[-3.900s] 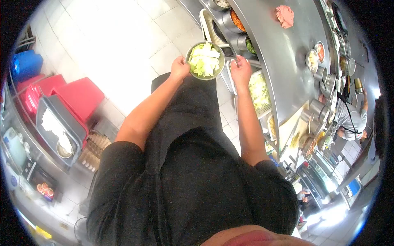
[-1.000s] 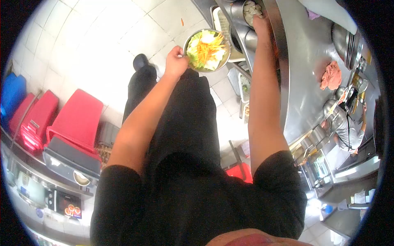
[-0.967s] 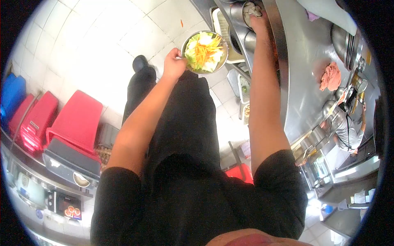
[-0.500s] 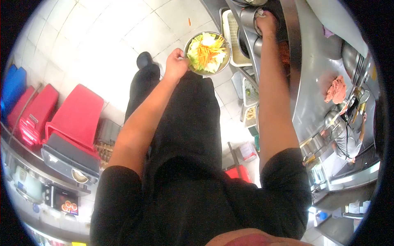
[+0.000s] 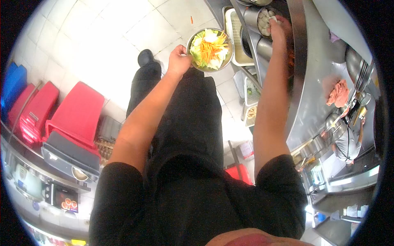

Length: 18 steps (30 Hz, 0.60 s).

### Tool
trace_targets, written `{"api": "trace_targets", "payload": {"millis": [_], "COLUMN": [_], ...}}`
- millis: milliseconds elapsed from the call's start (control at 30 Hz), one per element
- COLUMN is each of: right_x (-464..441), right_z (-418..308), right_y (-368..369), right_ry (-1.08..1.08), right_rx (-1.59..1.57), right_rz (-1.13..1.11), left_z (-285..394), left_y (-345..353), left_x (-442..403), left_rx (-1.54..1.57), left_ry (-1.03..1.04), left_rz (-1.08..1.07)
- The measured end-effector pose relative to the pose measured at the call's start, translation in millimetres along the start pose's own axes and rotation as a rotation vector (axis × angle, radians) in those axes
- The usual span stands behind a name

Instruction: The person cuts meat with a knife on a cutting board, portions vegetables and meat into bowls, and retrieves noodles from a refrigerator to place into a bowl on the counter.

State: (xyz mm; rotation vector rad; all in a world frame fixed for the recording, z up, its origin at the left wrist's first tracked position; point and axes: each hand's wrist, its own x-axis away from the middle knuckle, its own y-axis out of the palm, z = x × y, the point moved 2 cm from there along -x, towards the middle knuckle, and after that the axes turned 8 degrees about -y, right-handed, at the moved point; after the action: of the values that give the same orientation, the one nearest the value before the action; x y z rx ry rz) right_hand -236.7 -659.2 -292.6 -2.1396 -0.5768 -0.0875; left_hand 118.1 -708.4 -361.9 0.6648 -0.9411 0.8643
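Observation:
My left hand (image 5: 179,61) grips the near-left rim of a round metal bowl (image 5: 231,58), fingers closed on its edge. Inside lie pale green cabbage pieces (image 5: 198,44) with orange carrot strips (image 5: 213,51) heaped on top. At the upper right, my right hand (image 5: 280,29) is closed at the mouth of a deep metal container (image 5: 251,17). White, flat-looking pieces (image 5: 264,21) fill that container; I cannot make out their exact kind. A bit of white shows at my right fingertips.
Beside the bowl is a cream plastic basket (image 5: 234,24), with smaller baskets (image 5: 250,92) below. A steel counter (image 5: 318,82) runs along the right, bearing an orange cloth (image 5: 339,93). Red bins (image 5: 76,108) stand left. Another person (image 5: 347,143) is at far right.
My right hand has drawn back from inside the container toward its right edge, uncovering the white pieces. My left hand and the bowl have shifted slightly right and up.

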Motion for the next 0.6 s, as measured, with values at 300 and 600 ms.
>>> {"api": "trace_targets", "payload": {"millis": [300,600], "right_x": [141,57], "right_z": [-20,-63], "right_y": [55,22], "right_ry": [-0.348,-0.496], "right_rx": [0.003,0.095], "right_rz": [-0.365,-0.045], "left_z": [26,31], "left_y": [16,7], "left_x": [-11,-17], "left_rx": [0.153,0.160], "left_ry": [0.059,0.077], "left_rz": [-0.034,-0.022]}}
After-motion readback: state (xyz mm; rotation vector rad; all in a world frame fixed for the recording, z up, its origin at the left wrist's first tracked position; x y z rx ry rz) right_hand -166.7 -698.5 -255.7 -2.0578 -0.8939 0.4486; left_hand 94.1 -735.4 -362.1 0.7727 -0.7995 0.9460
